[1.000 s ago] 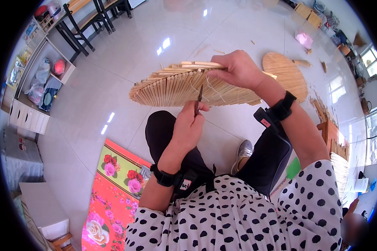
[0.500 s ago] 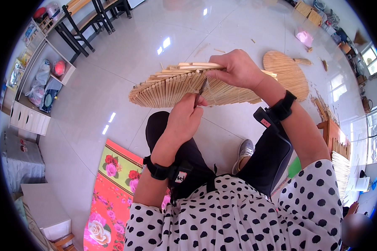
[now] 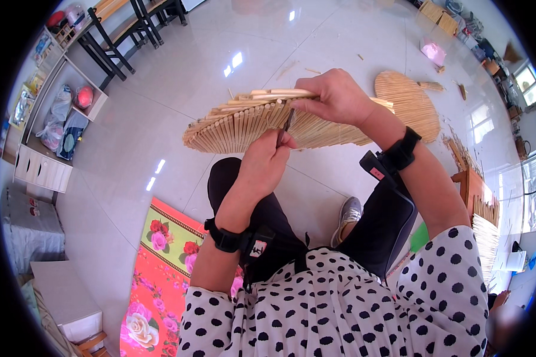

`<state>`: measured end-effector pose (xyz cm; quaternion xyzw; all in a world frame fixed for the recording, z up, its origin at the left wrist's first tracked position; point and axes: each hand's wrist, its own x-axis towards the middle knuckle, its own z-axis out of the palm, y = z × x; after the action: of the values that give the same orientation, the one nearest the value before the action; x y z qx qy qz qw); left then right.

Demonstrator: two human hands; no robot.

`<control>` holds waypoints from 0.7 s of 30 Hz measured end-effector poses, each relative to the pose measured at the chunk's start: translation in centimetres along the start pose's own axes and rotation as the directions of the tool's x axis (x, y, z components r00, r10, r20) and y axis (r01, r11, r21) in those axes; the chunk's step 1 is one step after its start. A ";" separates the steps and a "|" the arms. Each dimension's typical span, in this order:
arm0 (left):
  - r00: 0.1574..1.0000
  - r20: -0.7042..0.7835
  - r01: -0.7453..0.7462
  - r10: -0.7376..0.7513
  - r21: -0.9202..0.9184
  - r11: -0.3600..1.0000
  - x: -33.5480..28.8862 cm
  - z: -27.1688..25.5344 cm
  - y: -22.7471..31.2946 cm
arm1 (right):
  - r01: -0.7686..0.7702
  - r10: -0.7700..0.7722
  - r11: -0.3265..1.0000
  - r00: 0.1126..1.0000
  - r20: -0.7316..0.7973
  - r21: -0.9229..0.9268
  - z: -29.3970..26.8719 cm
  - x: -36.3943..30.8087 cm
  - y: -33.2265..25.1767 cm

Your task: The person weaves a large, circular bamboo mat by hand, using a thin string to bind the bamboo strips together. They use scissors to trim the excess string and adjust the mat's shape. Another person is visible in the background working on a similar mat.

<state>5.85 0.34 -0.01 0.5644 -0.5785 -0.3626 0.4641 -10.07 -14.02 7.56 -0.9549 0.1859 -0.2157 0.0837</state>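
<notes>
A mat of pale plant stalks (image 3: 232, 128), laid side by side, is held tilted above my knees, its cut stalk ends facing me. My right hand (image 3: 338, 101) pinches its upper edge, thumb below and fingers over the top. Just below and to the left, my left hand (image 3: 261, 166) is closed around a thin dark metal tool (image 3: 287, 121). The tool points up against the stalks near my right thumb; its exact kind I cannot make out. Part of the mat is hidden behind both hands.
A round stalk mat (image 3: 406, 104) lies on the floor at the far right, with loose stalks (image 3: 458, 154) nearby. A flowered red mat (image 3: 155, 285) is at the lower left. Black-legged chairs (image 3: 122, 44) and a shelf unit (image 3: 47, 137) stand on the left.
Very little differs. My right hand has shifted slightly left along the mat's upper edge; the tool stays against the stalks.
</notes>
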 end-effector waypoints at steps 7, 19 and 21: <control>0.996 -0.076 -0.051 0.050 -0.012 0.999 -0.1 1.0 0.5 | -0.019 0.019 0.999 1.000 -0.005 -0.039 0.1 0.3 0.3; 0.992 -0.110 0.054 -0.058 -0.034 0.998 -1.8 1.6 1.0 | 0.030 -0.030 0.999 1.000 -0.005 -0.022 0.6 1.3 0.5; 0.988 -0.141 0.049 -0.058 -0.065 0.997 -2.3 1.8 0.6 | 0.060 -0.060 0.998 0.998 -0.021 -0.005 0.7 1.4 0.2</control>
<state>3.85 2.48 -0.32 0.5896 -0.5169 -0.3513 0.5116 -8.65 -14.74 7.41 -0.9580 0.1583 -0.2276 0.0731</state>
